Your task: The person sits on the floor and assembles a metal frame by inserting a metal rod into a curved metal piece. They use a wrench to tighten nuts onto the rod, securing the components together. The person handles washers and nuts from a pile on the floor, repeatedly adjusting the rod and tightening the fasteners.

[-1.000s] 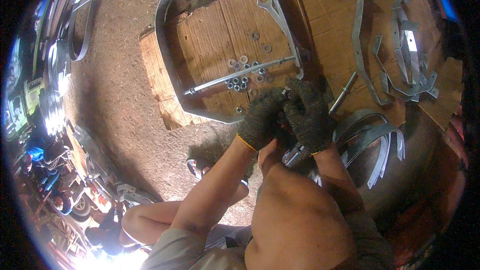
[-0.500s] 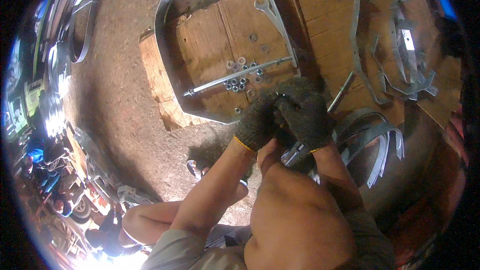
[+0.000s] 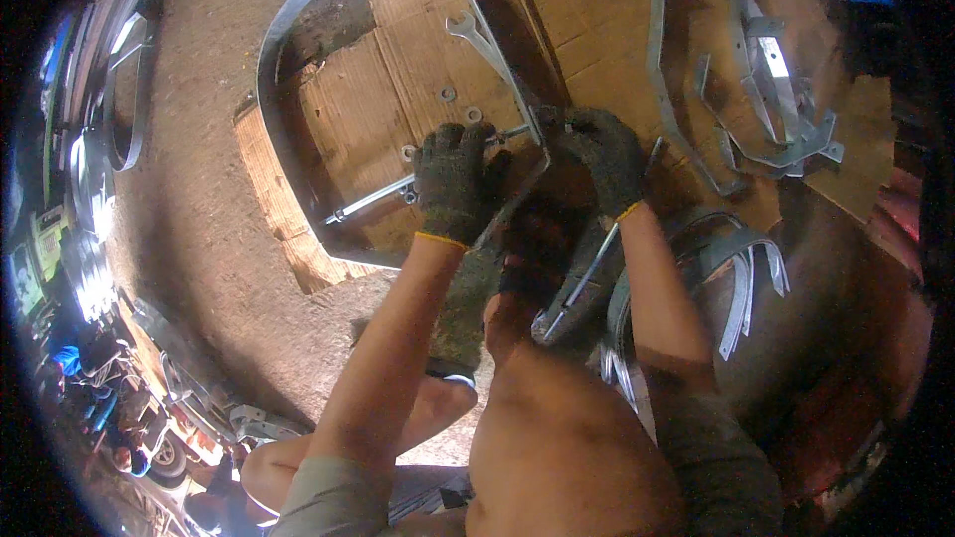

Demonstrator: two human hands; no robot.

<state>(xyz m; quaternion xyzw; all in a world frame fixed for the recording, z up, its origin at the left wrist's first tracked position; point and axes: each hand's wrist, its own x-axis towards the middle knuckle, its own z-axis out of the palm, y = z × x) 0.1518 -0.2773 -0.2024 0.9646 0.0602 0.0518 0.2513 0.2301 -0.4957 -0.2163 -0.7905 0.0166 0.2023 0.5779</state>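
A long metal rod (image 3: 370,202) lies across the inside of a D-shaped flat metal band (image 3: 271,70). My left hand (image 3: 455,182), in a dark knit glove with a yellow cuff edge, is closed over the rod's middle, palm down. It hides most of the loose nuts beneath; one nut (image 3: 409,196) shows at its side. My right hand (image 3: 609,159), gloved likewise, pinches something small by the band's right side, near the rod's right end. That piece is mostly covered by the fingers. An open-end wrench (image 3: 473,35) rests inside the band, with washers (image 3: 448,94) below it.
Cardboard (image 3: 587,0) lies under the work. Bent metal brackets (image 3: 786,129) are at the right, and curved metal strips (image 3: 741,278) sit beside my right forearm. Another rod (image 3: 577,288) stands out near my foot. Another metal band (image 3: 127,99) is far left.
My hands, together before, have parted: the left has moved left onto the rod, the right up to the band's right side. The view has shifted, moving the scene leftward.
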